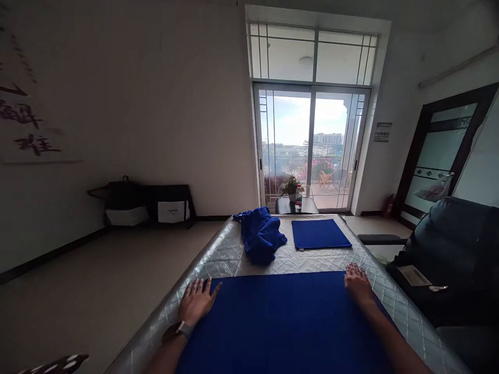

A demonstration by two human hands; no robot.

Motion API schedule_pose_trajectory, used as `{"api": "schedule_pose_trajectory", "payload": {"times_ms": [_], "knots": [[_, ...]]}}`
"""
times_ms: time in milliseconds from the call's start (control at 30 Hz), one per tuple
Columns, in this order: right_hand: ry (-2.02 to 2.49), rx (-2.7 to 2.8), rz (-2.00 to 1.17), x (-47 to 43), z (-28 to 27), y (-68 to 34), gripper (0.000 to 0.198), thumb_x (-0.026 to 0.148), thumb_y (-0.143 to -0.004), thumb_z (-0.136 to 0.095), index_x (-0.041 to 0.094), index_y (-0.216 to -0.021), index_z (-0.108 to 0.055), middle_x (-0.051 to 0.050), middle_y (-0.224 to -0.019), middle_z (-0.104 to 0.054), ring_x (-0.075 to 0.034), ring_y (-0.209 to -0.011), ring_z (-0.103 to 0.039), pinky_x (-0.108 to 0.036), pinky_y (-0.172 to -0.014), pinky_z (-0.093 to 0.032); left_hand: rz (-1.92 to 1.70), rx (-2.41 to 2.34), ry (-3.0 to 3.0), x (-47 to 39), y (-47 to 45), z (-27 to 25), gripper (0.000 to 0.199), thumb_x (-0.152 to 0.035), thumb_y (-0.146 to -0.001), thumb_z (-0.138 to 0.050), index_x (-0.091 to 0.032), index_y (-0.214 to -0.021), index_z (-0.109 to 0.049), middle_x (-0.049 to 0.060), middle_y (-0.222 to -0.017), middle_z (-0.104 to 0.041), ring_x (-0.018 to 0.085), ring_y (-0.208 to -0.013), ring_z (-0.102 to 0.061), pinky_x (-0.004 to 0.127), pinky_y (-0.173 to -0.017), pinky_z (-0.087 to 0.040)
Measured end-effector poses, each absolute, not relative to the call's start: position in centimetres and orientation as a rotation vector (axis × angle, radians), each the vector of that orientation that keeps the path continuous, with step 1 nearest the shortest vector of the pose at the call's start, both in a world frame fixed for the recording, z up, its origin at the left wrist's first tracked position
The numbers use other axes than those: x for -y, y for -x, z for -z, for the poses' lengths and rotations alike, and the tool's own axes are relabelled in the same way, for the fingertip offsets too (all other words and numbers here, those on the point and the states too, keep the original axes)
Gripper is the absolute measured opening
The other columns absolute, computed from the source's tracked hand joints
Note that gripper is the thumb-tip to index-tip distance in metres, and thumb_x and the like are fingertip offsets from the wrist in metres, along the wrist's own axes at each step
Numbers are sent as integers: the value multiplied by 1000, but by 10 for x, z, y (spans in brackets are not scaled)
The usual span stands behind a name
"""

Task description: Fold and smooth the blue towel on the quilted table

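Observation:
A blue cloth (280, 322) lies spread flat on the table nearest me. My left hand (198, 300) rests open at its far left corner, fingers spread and a watch on the wrist. At the far right corner, my right hand (356, 283) lies with its fingers stretched out on the cloth's edge. Beyond the spread cloth, a crumpled blue cloth (262, 236) sits in a heap to the left. A neatly folded blue cloth (320, 234) lies flat to the right of the heap.
A silvery quilted cover (222, 249) drapes the table. Behind its far end stand a small dark table with a plant (291, 187) and a bottle (298, 197). A black armchair (456, 254) is on the right. Bags (173, 205) stand along the left wall.

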State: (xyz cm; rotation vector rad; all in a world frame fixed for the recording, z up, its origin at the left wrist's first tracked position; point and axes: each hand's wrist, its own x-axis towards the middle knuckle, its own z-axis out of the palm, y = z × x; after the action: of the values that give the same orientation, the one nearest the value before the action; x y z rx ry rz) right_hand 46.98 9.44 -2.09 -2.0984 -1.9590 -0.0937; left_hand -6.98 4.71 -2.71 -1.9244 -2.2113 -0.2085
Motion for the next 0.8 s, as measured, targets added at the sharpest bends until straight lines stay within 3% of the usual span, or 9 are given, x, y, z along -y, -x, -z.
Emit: {"api": "schedule_pose_trajectory", "payload": {"times_ms": [67, 267, 400, 500, 633, 800], "knots": [[1984, 2049, 63, -89, 16, -430, 60, 23, -93, -21, 4, -147, -42, -20, -158, -41, -24, -152, -28, -42, -127, -15, 271, 2214, 1943, -56, 42, 24, 59, -40, -95, -31, -8, -138, -54, 23, -146, -58, 42, -143, -42, 65, -119, -27], [1587, 2347, -122, -74, 29, -303, 60, 41, -97, -23, 19, -151, -39, -5, -159, -42, -18, -149, -34, -34, -123, -26, 396, 1864, 2447, -75, -95, 33, 69, -55, -96, -17, -19, -147, -44, 10, -159, -44, 25, -150, -34, 41, -124, -32], [1549, 2382, -197, -73, 40, -277, 60, 40, -96, -24, 22, -151, -38, -5, -160, -39, -21, -150, -33, -40, -123, -27, 401, 1790, 2585, -76, -138, 42, 73, -56, -95, -10, -18, -149, -41, 10, -159, -44, 24, -149, -36, 41, -123, -35], [1598, 2359, -247, -77, 45, -297, 64, 50, -95, -22, 25, -153, -35, -5, -162, -35, -22, -151, -30, -43, -124, -24, 399, 1835, 2578, -75, -119, 47, 70, -57, -95, -15, -21, -150, -38, 11, -159, -44, 25, -149, -35, 43, -123, -36], [1791, 2279, -214, -88, 53, -380, 72, 55, -93, -20, 17, -154, -30, -7, -163, -35, -20, -153, -26, -40, -127, -19, 359, 1980, 2444, -66, -41, 49, 60, -48, -97, -24, -24, -151, -35, 11, -159, -44, 28, -150, -34, 51, -124, -32], [2165, 2026, 34, -100, 73, -508, 67, 44, -93, -17, 19, -153, -32, -5, -164, -34, -17, -153, -26, -38, -125, -21, 204, 2116, 2203, -54, 68, 64, 53, -18, -96, -25, -27, -140, -53, 8, -158, -45, 30, -149, -35, 55, -122, -28]]}}
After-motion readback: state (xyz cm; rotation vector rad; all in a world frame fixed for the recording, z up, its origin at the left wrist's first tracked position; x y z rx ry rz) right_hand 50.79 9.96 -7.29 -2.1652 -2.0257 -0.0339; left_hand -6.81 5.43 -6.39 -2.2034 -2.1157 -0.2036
